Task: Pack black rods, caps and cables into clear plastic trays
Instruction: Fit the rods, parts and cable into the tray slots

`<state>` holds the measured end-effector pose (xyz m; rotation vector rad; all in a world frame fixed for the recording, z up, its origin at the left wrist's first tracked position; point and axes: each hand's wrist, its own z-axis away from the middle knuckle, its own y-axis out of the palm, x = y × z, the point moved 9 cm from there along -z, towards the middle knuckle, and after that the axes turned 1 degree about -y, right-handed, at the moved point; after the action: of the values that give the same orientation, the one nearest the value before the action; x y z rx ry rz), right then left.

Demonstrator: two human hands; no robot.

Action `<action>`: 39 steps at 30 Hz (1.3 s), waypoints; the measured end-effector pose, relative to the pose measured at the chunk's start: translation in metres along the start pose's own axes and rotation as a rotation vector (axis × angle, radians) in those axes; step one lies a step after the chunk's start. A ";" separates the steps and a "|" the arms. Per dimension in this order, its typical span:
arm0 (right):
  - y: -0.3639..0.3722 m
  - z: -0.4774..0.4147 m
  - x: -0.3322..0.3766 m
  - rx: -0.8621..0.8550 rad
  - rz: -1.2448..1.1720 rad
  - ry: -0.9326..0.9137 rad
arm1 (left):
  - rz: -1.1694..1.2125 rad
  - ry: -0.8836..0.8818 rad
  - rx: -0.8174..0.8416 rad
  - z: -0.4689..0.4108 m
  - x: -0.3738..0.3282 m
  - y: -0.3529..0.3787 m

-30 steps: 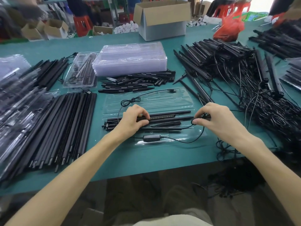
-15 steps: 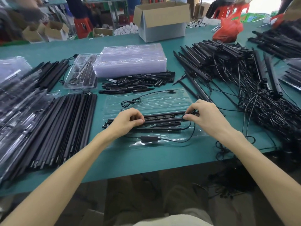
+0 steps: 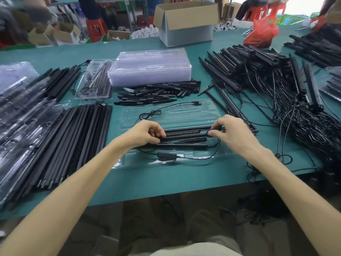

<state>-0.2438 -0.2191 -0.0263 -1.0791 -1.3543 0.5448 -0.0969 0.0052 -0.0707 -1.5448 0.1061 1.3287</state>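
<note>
An open clear plastic tray (image 3: 171, 115) lies on the green table in front of me. Several black rods (image 3: 186, 137) lie side by side in its near half. My left hand (image 3: 145, 134) curls over the rods' left ends and holds them. My right hand (image 3: 234, 133) pinches the thin black cable (image 3: 215, 146) at the rods' right end. The cable loops down to an inline black switch box (image 3: 166, 156) in the tray's front slot. Another part of the cable with a plug (image 3: 198, 102) trails over the tray's far half.
A stack of clear trays (image 3: 151, 69) and a filled tray (image 3: 95, 81) stand behind. Black caps (image 3: 158, 93) lie in a heap before the stack. Long black rods (image 3: 73, 139) fill the left side. A tangle of corded rods (image 3: 286, 100) covers the right. A cardboard box (image 3: 186, 23) stands at the back.
My right hand has moved left and slightly up, from beyond the rods' right ends onto them, drawing the cable loop in. My left hand has stayed on the left ends.
</note>
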 end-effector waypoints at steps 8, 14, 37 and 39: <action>-0.001 0.001 -0.014 -0.043 0.007 0.066 | 0.220 0.032 0.001 0.009 0.008 0.007; -0.001 0.002 -0.022 -0.072 -0.013 0.098 | 0.081 0.083 0.120 0.018 -0.010 0.019; 0.005 0.008 -0.011 -0.052 0.035 0.074 | -0.141 0.117 -0.022 0.018 -0.023 0.025; 0.006 0.009 -0.010 -0.059 0.043 0.068 | -0.156 0.110 -0.040 0.018 -0.022 0.025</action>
<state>-0.2523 -0.2222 -0.0375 -1.1668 -1.2973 0.4975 -0.1337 -0.0046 -0.0663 -1.6265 0.0271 1.1297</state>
